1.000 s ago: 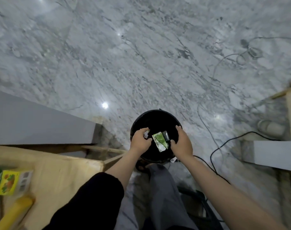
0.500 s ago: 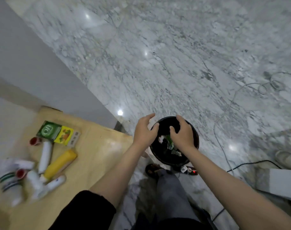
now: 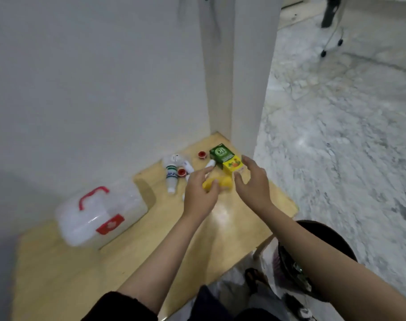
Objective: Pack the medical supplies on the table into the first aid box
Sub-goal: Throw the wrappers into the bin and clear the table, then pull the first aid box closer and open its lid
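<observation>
Head view: left hand [image 3: 201, 193] open over yellow bottle [image 3: 225, 183]; right hand [image 3: 253, 184] open beside it.

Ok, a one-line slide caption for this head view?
Both hands, left and right, reach for yellow bottle among supplies; first aid box closed.

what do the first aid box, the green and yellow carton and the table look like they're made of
The first aid box looks like translucent, frosted plastic: light shows through its walls, and the handle and latch are opaque red. The green and yellow carton looks like printed cardboard, with sharp folded edges and a matte face. The table looks like pale wood or laminate, glossy, with a glare spot.
</observation>
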`<move>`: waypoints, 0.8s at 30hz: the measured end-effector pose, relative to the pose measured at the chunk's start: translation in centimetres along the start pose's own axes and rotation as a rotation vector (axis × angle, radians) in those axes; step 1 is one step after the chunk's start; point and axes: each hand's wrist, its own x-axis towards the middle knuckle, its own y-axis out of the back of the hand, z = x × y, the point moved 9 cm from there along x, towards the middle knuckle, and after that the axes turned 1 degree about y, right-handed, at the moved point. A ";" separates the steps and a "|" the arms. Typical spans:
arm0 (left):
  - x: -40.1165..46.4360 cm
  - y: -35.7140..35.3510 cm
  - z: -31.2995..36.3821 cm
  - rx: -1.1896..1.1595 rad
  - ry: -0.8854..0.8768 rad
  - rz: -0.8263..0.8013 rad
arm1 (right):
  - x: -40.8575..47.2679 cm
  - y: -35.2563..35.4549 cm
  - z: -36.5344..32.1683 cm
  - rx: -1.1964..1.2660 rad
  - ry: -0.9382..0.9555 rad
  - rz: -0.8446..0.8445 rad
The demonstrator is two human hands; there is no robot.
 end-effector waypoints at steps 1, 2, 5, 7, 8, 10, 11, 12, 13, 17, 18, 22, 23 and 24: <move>-0.3 2.0 -0.6 0.022 0.003 0.044 | -0.1 -1.8 -1.4 0.005 0.035 -0.040; -0.7 3.9 -1.3 0.040 0.015 0.089 | -0.3 -3.4 -2.9 0.009 0.077 -0.082; -2.2 9.0 -3.9 0.056 0.101 0.216 | -1.3 -8.2 -6.4 0.029 0.158 -0.215; -3.5 12.0 -5.3 0.078 0.120 0.302 | -2.2 -10.9 -8.6 0.041 0.236 -0.285; -4.2 13.4 -5.8 0.099 0.120 0.343 | -2.7 -12.1 -9.7 0.040 0.279 -0.318; -5.6 15.9 -7.1 0.146 0.136 0.407 | -3.7 -14.4 -11.6 0.038 0.334 -0.381; -6.3 16.9 -7.8 0.163 0.153 0.432 | -4.2 -15.5 -12.3 0.043 0.354 -0.414; -7.1 17.9 -8.4 0.174 0.169 0.458 | -4.8 -16.5 -13.0 0.052 0.375 -0.447; -7.8 18.8 -9.0 0.177 0.179 0.489 | -5.3 -17.5 -13.5 0.060 0.397 -0.481; -10.2 21.9 -10.5 0.283 0.235 0.617 | -6.7 -20.4 -15.4 0.061 0.503 -0.563; -10.6 22.7 -10.7 0.345 0.248 0.648 | -6.8 -21.0 -15.8 0.056 0.525 -0.576; -11.0 25.0 -12.3 0.470 0.310 0.693 | -7.2 -23.0 -16.8 -0.022 0.617 -0.616; -10.8 25.3 -12.9 0.475 0.324 0.679 | -7.2 -23.5 -16.8 -0.038 0.631 -0.626; -10.6 25.5 -13.5 0.478 0.336 0.660 | -7.1 -23.9 -16.8 -0.051 0.635 -0.635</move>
